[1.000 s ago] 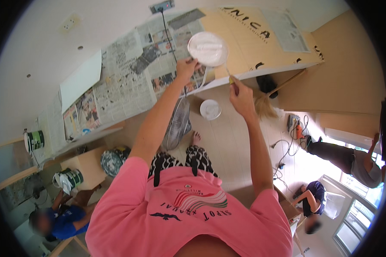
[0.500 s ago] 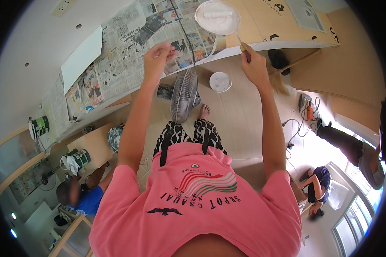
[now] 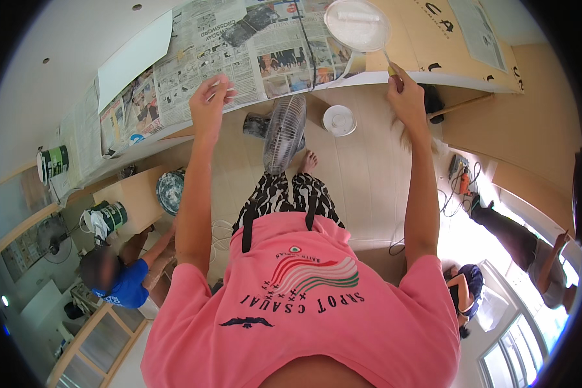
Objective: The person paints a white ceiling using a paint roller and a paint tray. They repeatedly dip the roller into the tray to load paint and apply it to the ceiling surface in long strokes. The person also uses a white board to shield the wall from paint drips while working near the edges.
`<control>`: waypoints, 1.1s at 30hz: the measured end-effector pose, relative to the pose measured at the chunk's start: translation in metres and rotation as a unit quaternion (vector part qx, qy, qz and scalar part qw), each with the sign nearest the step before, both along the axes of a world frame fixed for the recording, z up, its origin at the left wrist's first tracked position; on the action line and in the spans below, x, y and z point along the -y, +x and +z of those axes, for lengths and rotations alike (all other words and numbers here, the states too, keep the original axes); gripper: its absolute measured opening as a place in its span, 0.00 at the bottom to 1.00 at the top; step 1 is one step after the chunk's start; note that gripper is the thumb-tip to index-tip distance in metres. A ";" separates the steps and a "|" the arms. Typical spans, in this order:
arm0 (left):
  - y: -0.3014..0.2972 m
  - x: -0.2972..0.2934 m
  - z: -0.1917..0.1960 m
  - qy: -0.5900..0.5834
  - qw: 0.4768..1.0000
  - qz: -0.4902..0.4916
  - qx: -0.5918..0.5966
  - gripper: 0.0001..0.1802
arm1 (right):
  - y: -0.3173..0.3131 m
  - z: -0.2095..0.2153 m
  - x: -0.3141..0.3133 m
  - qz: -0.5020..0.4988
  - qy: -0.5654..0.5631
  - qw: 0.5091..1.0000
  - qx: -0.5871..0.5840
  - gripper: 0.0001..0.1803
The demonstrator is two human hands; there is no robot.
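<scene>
My right hand (image 3: 407,100) grips a small paint roller by its yellow-and-brown handle at the counter's front edge. Its thin metal rod runs up to a white roller sleeve (image 3: 358,17), which rests in a round white tray (image 3: 343,36) coated with white paint. My left hand (image 3: 208,107) hovers by the front edge of the newspaper (image 3: 194,71) covering the counter. Its fingers are loosely bent and apart, and I see nothing held in them. Left of it a plain white sheet (image 3: 132,64) lies over the newspaper.
A grey fan (image 3: 284,136) stands on the floor before my feet, beside a white bucket (image 3: 339,121). Paint cans (image 3: 53,163) and a person in blue (image 3: 119,278) are at left. Cords and an orange tool (image 3: 464,183) lie at right, near another person (image 3: 465,288).
My left hand has moved left along the newspaper, away from the black cord. My right hand keeps the roller at the tray. The whole view has shifted slightly.
</scene>
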State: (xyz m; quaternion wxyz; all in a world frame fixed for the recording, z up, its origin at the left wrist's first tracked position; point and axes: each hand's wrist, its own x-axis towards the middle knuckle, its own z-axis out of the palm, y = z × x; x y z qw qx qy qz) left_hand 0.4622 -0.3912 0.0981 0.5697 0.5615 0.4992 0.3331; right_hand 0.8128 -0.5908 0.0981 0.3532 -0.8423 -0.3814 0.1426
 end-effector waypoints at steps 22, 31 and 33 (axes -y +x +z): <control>-0.050 0.004 0.023 0.046 0.997 0.059 -0.010 0.21 | 0.002 0.000 -0.005 0.013 -0.007 1.000 0.027 0.22; -0.065 0.012 0.024 0.065 0.994 0.089 0.024 0.22 | 0.000 0.005 -0.006 0.018 -0.021 0.999 0.042 0.22; -0.068 0.013 0.025 0.075 0.993 0.093 0.024 0.22 | -0.001 0.004 -0.006 0.019 -0.017 0.999 0.045 0.22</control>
